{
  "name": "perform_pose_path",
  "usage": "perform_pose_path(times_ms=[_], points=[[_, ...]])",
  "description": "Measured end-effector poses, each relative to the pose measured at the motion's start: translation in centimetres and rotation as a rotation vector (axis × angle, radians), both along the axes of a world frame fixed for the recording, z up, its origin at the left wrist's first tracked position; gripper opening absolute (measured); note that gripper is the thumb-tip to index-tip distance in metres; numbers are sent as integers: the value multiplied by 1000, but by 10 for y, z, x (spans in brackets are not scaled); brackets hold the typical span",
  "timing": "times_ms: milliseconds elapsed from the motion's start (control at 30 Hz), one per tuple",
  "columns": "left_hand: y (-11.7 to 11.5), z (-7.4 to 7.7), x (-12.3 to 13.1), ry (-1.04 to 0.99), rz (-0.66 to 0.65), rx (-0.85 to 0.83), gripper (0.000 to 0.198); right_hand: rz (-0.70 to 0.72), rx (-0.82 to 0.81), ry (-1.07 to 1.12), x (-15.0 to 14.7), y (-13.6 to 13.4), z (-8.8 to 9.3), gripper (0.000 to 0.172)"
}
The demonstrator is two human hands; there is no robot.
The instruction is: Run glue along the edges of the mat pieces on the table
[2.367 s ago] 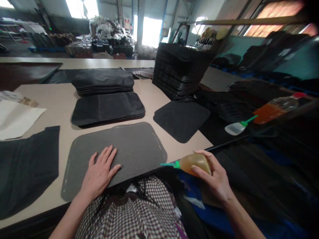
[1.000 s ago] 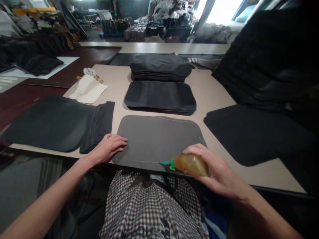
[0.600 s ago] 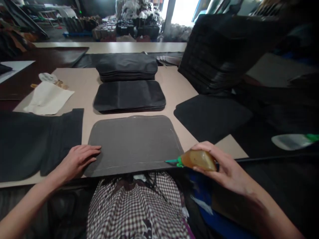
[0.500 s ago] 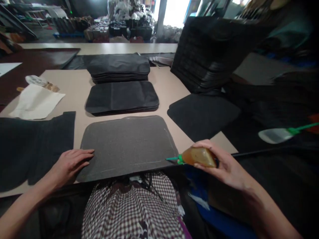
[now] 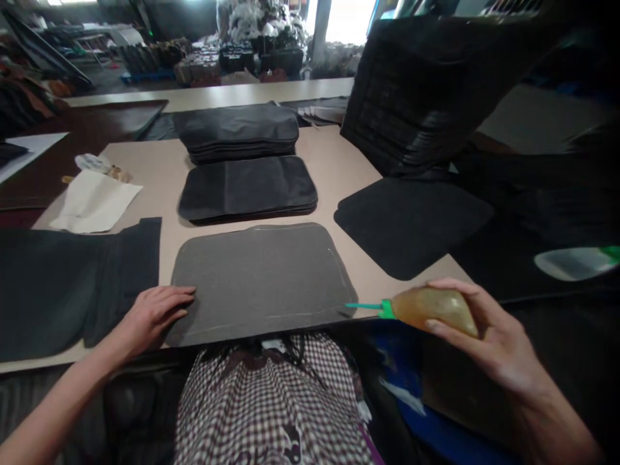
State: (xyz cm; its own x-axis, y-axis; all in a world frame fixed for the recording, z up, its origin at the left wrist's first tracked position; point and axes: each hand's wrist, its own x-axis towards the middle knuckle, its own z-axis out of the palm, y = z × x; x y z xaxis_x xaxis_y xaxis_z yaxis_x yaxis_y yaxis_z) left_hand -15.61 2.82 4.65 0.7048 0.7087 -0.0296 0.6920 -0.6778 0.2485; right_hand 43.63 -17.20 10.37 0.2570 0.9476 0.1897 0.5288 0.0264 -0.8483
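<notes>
A grey panel (image 5: pixel 261 281) with rounded corners and pale lines along its edges lies flat at the table's near edge. My left hand (image 5: pixel 157 310) rests with its fingers on the panel's left edge, fingers stretched out, holding nothing. In my right hand (image 5: pixel 479 329) is a squeeze bottle (image 5: pixel 431 309) of amber liquid, lying sideways in the grip. Its green nozzle points left, and the tip is at the panel's right edge near the lower corner. Behind the panel is a short stack of black panels (image 5: pixel 249 187).
A taller black stack (image 5: pixel 237 129) stands farther back. Black pieces (image 5: pixel 414 223) lie at the right below a large black pile (image 5: pixel 431 90). At the left are dark sheets (image 5: pixel 43 290) and a cream cloth (image 5: pixel 97 200). Another bottle (image 5: pixel 574 263) lies far right.
The bottle in my right hand has moved right along the panel, its tip now nearer the right corner. My left hand stays on the panel's left edge. The whole view has shifted slightly.
</notes>
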Motion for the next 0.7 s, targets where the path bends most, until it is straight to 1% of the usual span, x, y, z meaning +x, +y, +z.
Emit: perform_pose_path(times_ms=[67,200,267,333,400,467,600,700], points=[[-2,3,3,2,9,-2,36,89,65,46,-37,7,-4,48],[-6,7,7,-15,24,5,35,316,141,72,-116,25,-17,46],[-7,8,8,-20,27,7,35,436,184,38,-142,34,-21,49],[-8,8,9,-19,30,11,34,525,203,-18,-154,40,-23,51],[-9,8,9,-14,38,16,35,565,186,-68,-153,42,-21,50],[-9,7,9,-13,46,15,35,564,162,-102,-143,41,-18,49],[-8,2,6,-22,38,11,35,484,132,-156,-111,34,-5,48],[-6,-4,1,-32,18,17,35,432,102,-195,-85,25,5,43]])
